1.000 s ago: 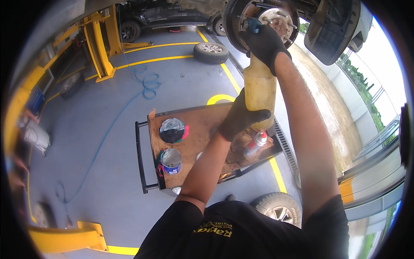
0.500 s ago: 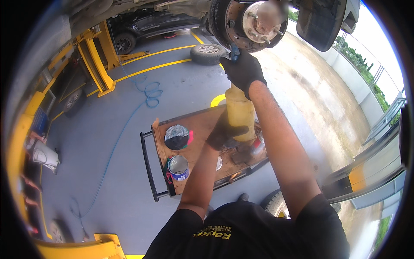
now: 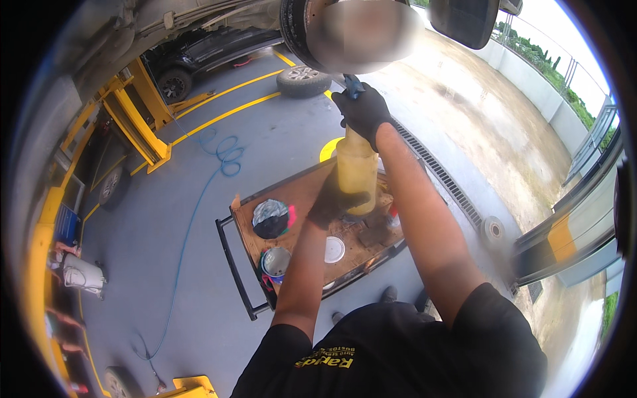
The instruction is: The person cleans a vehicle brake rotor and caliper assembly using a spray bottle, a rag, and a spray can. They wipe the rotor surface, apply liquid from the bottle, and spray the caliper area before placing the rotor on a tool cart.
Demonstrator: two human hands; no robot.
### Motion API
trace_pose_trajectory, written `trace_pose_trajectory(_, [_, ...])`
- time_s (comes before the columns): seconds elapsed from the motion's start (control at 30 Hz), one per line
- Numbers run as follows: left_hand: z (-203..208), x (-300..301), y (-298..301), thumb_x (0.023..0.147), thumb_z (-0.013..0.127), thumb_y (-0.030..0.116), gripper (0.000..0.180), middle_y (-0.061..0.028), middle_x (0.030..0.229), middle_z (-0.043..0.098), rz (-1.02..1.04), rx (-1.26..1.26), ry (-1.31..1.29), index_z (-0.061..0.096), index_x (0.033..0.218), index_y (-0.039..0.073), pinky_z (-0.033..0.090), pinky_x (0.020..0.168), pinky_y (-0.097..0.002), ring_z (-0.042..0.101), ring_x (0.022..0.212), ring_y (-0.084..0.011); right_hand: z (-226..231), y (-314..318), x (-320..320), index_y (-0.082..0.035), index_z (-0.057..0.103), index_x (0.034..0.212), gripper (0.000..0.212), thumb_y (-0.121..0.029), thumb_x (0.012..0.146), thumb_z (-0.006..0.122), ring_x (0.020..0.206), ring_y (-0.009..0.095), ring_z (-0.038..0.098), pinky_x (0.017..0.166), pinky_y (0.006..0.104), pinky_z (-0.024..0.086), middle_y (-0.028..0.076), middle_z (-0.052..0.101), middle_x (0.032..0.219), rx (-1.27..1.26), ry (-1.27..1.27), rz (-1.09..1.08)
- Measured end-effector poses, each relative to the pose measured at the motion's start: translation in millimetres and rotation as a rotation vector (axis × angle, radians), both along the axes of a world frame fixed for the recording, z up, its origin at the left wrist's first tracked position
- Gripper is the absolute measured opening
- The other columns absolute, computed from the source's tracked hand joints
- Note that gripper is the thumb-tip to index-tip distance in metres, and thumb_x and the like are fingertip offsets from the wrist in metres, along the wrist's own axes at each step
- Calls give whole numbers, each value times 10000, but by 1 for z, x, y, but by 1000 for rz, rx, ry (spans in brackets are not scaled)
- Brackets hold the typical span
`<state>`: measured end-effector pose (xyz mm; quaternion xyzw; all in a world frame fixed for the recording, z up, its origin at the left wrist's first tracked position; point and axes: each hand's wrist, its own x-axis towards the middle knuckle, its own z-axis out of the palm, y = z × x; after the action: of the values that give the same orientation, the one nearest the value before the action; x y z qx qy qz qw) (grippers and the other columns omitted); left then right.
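In front of me I hold up a yellowish spray bottle [image 3: 356, 169] with a blue spray head [image 3: 353, 85]. My right hand [image 3: 366, 114], in a black glove, is closed around the bottle's neck and spray head. Lower down, my left hand [image 3: 330, 202], also in a black glove, grips the bottle near its base. Just beyond the spray head is a raised vehicle's wheel hub [image 3: 361, 33], largely blurred, with a dark round rim [image 3: 296, 33] at its left side. Any spray between bottle and hub cannot be made out.
Below my hands stands a cart [image 3: 305, 182] with a wooden top, carrying a bowl with cloth [image 3: 272, 217], a can [image 3: 275, 261] and a white lid [image 3: 334, 250]. A loose wheel [image 3: 303, 81], a blue hose [image 3: 179, 245] and a yellow lift post [image 3: 136, 119] are farther left. A drain grate [image 3: 438, 169] runs right.
The hub sits higher and farther left in the picture and is now blurred. Both hands and the bottle appear slightly left and lower; the same grip stays on the bottle.
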<state>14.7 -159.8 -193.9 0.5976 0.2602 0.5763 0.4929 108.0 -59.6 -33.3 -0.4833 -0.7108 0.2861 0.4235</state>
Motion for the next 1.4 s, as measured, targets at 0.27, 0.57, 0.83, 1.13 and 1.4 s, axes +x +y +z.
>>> trace_pose_trajectory(0.27, [17,37,-3,757,859,157,741,-79,1244,613,39,74,-134,463,1372,37,500,982,-369,605,1142,-211,43,-23,22,28,613,1113,461,-363,876,673,687,178,696,712,340,571,112,705,881,-86,26,124])
trace_pose_trajectory(0.57, [129,40,11,732,844,150,696,-83,1169,622,101,208,-95,474,1309,25,519,913,-351,622,1045,-193,149,-11,23,-80,703,1093,293,-302,905,663,779,197,679,711,338,545,115,707,906,386,-88,141])
trace_pose_trajectory(0.83, [176,83,33,706,856,158,666,-106,1026,664,120,211,-119,484,1227,-26,553,810,-340,665,918,-189,205,99,78,-27,676,1042,192,-190,949,638,816,177,658,706,341,555,96,679,951,1024,-346,462])
trace_pose_trajectory(1.13, [189,142,69,636,911,247,728,-125,1023,665,353,204,-77,495,1160,-39,554,813,-346,669,910,-212,215,71,115,-66,621,986,180,-230,932,671,688,184,645,604,350,567,85,637,794,139,222,589])
trace_pose_trajectory(1.4, [196,209,132,633,907,203,697,-111,1033,663,451,223,-177,502,1157,-13,554,815,-349,659,915,-195,230,188,154,-23,688,1038,213,-210,955,632,919,197,666,814,348,527,97,684,949,1135,-237,804])
